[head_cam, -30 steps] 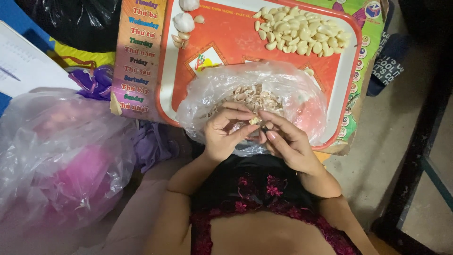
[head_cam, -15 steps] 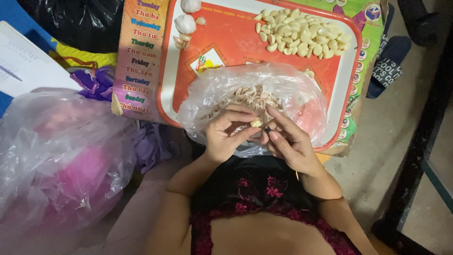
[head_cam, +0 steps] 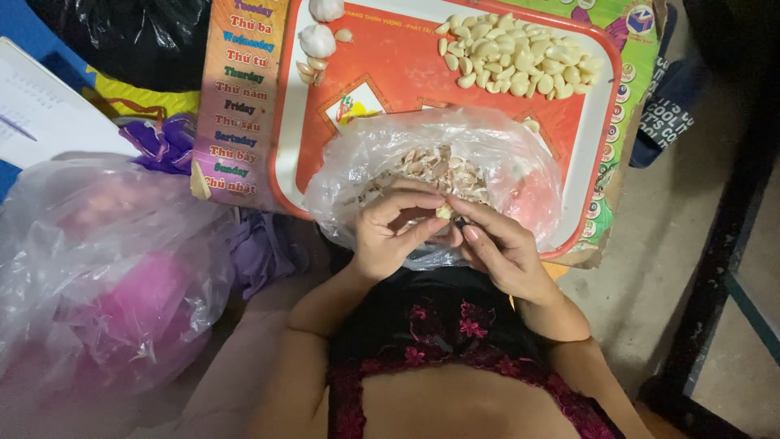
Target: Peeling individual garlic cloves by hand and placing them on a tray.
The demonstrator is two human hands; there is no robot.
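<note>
My left hand (head_cam: 394, 236) and my right hand (head_cam: 500, 248) meet over the near edge of a clear plastic bag (head_cam: 520, 167) full of garlic skins. Both pinch one small pale garlic clove (head_cam: 444, 212) between their fingertips. The bag lies on a red tray (head_cam: 390, 69) with a white rim. A heap of peeled garlic cloves (head_cam: 516, 57) sits at the tray's far right. Two whole garlic bulbs (head_cam: 318, 39) and a few loose cloves lie at its far left.
A large clear bag with something pink inside (head_cam: 106, 276) fills the left. A colourful printed board (head_cam: 231, 106) lies under the tray. A white paper (head_cam: 45, 114) and a black bag (head_cam: 122, 36) are at far left. A dark metal frame (head_cam: 731, 244) stands on the right.
The fingers of both hands have shifted slightly around the clove; the hands stay in the same place over the bag.
</note>
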